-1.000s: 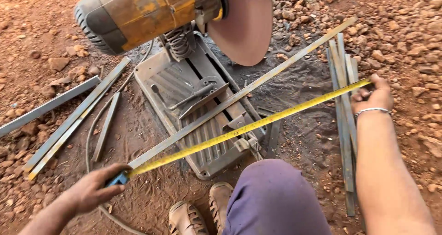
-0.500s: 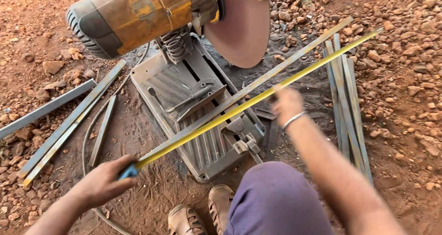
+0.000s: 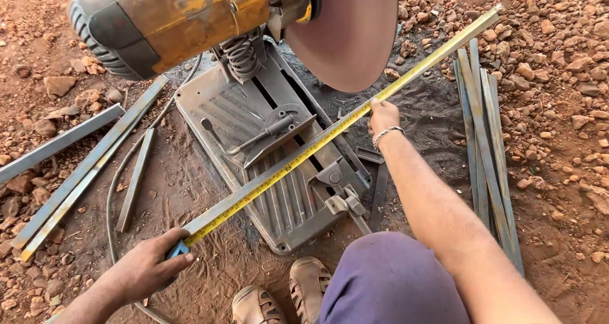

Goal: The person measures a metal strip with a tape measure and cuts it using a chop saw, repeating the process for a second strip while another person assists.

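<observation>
A yellow tape measure [image 3: 298,156] laid along a long metal bar [image 3: 355,124] across the base of a chop saw [image 3: 273,165].

The tape's near end is pinched against the bar's end by the left hand [image 3: 149,270], fingers curled closed. Farther along, beside the cutting disc [image 3: 349,35], the tape is pressed onto the bar by the fingertips of the right hand [image 3: 382,116]. A bundle of cut bars [image 3: 485,140] is seen on the red ground to the right.
</observation>
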